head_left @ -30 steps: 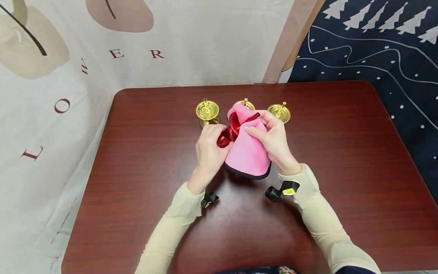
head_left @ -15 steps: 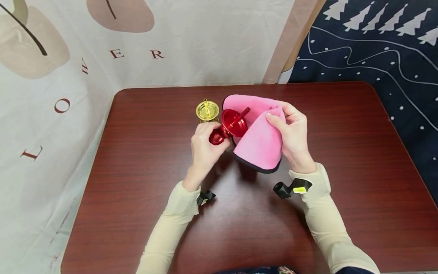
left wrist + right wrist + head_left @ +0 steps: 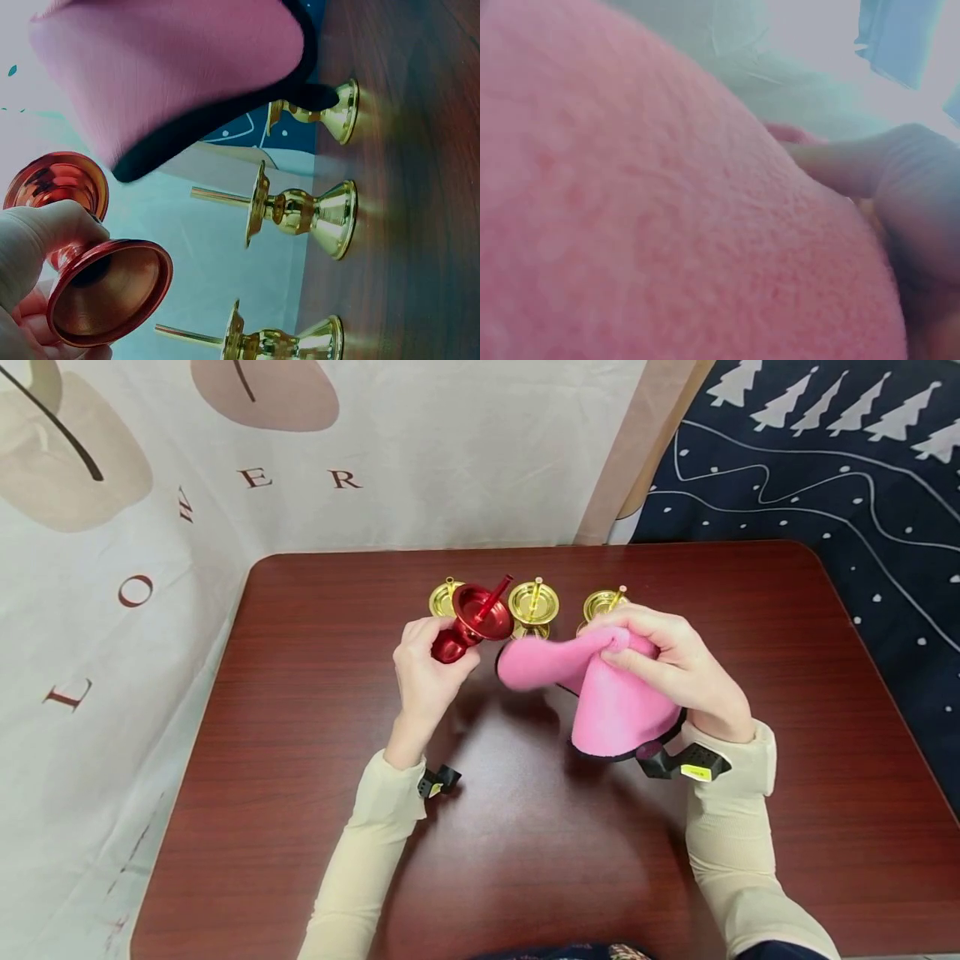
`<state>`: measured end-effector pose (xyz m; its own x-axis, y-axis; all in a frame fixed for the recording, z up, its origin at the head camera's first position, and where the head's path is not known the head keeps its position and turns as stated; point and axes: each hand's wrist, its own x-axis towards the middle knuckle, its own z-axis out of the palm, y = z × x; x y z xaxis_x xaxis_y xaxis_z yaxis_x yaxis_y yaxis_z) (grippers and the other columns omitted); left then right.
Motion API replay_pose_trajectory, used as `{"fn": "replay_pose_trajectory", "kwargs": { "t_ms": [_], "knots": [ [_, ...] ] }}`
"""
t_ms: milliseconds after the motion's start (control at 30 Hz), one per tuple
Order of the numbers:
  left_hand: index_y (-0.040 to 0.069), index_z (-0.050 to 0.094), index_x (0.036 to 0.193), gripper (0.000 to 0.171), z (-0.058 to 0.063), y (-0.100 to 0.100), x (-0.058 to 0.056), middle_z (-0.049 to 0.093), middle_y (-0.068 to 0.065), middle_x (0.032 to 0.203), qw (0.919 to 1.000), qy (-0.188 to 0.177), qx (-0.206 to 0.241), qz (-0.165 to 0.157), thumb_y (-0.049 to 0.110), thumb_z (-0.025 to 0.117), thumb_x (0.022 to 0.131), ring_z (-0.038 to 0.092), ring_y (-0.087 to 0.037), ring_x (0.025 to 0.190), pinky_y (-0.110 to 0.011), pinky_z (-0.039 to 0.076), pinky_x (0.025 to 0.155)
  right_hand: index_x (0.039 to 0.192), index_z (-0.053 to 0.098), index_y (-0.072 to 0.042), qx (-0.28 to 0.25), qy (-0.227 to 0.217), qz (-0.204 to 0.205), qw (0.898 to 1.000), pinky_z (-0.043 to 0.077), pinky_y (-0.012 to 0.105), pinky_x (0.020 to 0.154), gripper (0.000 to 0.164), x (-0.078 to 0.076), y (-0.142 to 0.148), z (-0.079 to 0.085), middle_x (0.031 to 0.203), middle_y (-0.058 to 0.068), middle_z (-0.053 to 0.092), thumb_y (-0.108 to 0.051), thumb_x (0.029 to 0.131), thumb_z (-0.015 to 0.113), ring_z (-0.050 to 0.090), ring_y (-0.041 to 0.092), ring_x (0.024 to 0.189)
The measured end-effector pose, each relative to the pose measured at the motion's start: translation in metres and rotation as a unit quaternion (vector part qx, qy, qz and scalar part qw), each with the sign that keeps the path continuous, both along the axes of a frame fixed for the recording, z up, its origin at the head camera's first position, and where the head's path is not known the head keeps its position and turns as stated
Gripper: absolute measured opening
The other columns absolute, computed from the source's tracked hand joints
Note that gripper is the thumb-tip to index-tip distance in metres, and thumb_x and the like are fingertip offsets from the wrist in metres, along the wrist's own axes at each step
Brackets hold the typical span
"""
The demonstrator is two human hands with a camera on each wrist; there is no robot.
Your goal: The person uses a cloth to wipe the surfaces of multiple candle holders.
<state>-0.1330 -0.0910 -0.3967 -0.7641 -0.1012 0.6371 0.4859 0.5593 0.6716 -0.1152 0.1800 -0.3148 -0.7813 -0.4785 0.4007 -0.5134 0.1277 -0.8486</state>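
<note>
My left hand (image 3: 429, 681) grips a red metal candle holder (image 3: 483, 612) by its stem and base, tilted above the table with its dish and thin spike facing up and right. In the left wrist view the hollow underside of the red candle holder (image 3: 112, 296) shows. My right hand (image 3: 678, 664) pinches a pink cloth (image 3: 630, 710) with dark edging between thumb and fingers. The cloth hangs folded, apart from the red holder, and fills most of the right wrist view as pink cloth (image 3: 667, 202).
Three gold candle holders stand in a row near the table's back: a left one (image 3: 441, 600) partly behind the red one, a middle one (image 3: 534, 603), and a right one (image 3: 600, 603) partly behind my right hand. The brown table (image 3: 300, 760) meets a printed curtain (image 3: 450, 460) behind.
My right hand has drawn the pink cloth away from the red candle holder, to the right and nearer me. My left hand has moved slightly left and up with the holder.
</note>
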Motion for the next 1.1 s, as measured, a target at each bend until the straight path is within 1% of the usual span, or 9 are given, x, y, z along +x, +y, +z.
{"fn": "replay_pose_trajectory", "kwargs": {
  "t_ms": [100,200,300,433,533,667,800,967,1100],
  "knots": [
    [-0.003,0.067,0.090,0.027,0.000,0.001,0.000,0.067,-0.015,0.084,0.9999,0.000,-0.009,-0.013,0.008,0.073,0.066,0.056,-0.031,0.084,-0.042,0.046,0.073,0.104,0.066,0.003,0.016,0.066,0.015,0.998,0.044,0.027,0.080,0.029,-0.003,-0.005,-0.001,0.101,0.007,0.064,0.015,0.078,0.060,0.055,0.019,0.095],
    [-0.002,0.067,0.089,0.026,-0.001,0.006,0.002,0.068,-0.013,0.085,0.9992,-0.001,-0.012,-0.037,0.008,0.073,0.066,0.057,-0.029,0.084,-0.040,0.047,0.073,0.104,0.063,0.006,0.005,0.100,-0.053,0.994,0.043,0.025,0.081,0.032,-0.006,-0.019,-0.006,0.097,0.005,0.065,0.016,0.074,0.065,0.057,0.016,0.093],
    [-0.002,0.067,0.089,0.025,-0.002,0.013,0.004,0.068,-0.013,0.085,0.9981,-0.003,-0.006,-0.062,0.008,0.074,0.067,0.058,-0.028,0.083,-0.039,0.047,0.073,0.102,0.055,0.009,-0.037,0.075,-0.156,0.984,0.046,0.022,0.072,0.031,-0.008,-0.035,-0.016,0.088,0.002,0.065,0.011,0.074,0.069,0.059,0.012,0.082],
    [-0.003,0.066,0.089,0.026,-0.003,0.023,0.006,0.067,-0.015,0.085,0.9972,-0.004,0.000,-0.075,0.008,0.075,0.067,0.058,-0.029,0.083,-0.039,0.048,0.073,0.096,0.048,0.008,-0.120,0.029,-0.280,0.952,0.049,0.020,0.065,0.031,-0.013,-0.054,-0.032,0.084,-0.001,0.061,0.001,0.077,0.072,0.058,0.014,0.076],
    [-0.004,0.066,0.089,0.026,-0.005,0.029,0.007,0.067,-0.015,0.084,0.9974,-0.007,0.003,-0.072,0.007,0.075,0.068,0.058,-0.029,0.081,-0.039,0.047,0.073,0.092,0.052,0.009,-0.145,0.026,-0.326,0.934,0.050,0.022,0.071,0.028,-0.019,-0.062,-0.042,0.090,0.004,0.062,-0.002,0.077,0.074,0.059,0.017,0.082],
    [-0.004,0.067,0.088,0.025,-0.008,0.034,0.009,0.068,-0.015,0.083,0.9981,-0.018,0.010,-0.058,0.007,0.075,0.067,0.058,-0.029,0.080,-0.039,0.047,0.072,0.086,0.058,0.010,-0.147,0.045,-0.344,0.926,0.046,0.023,0.084,0.021,-0.018,-0.071,-0.042,0.099,0.016,0.064,0.001,0.076,0.074,0.059,0.024,0.093],
    [-0.005,0.067,0.089,0.027,-0.009,0.036,0.009,0.068,-0.016,0.084,0.9986,-0.024,0.019,-0.042,0.007,0.075,0.067,0.059,-0.031,0.081,-0.040,0.047,0.073,0.087,0.065,0.011,-0.116,0.069,-0.341,0.930,0.041,0.024,0.087,0.013,-0.009,-0.080,-0.033,0.105,0.023,0.062,0.004,0.077,0.071,0.055,0.029,0.102],
    [-0.006,0.067,0.090,0.028,-0.011,0.035,0.009,0.068,-0.017,0.084,0.9989,-0.017,0.029,-0.033,0.007,0.076,0.067,0.059,-0.032,0.081,-0.041,0.047,0.072,0.101,0.067,0.009,-0.074,0.090,-0.279,0.953,0.041,0.027,0.089,0.020,-0.009,-0.076,-0.045,0.117,0.023,0.057,0.004,0.081,0.065,0.054,0.030,0.107],
    [-0.006,0.067,0.090,0.028,-0.013,0.034,0.008,0.068,-0.016,0.084,0.9990,-0.015,0.031,-0.028,0.007,0.075,0.067,0.059,-0.031,0.082,-0.041,0.047,0.072,0.112,0.066,0.003,-0.024,0.076,-0.233,0.969,0.041,0.030,0.089,0.029,-0.014,-0.068,-0.054,0.120,0.022,0.053,0.003,0.083,0.061,0.053,0.027,0.107]
  ]
}}
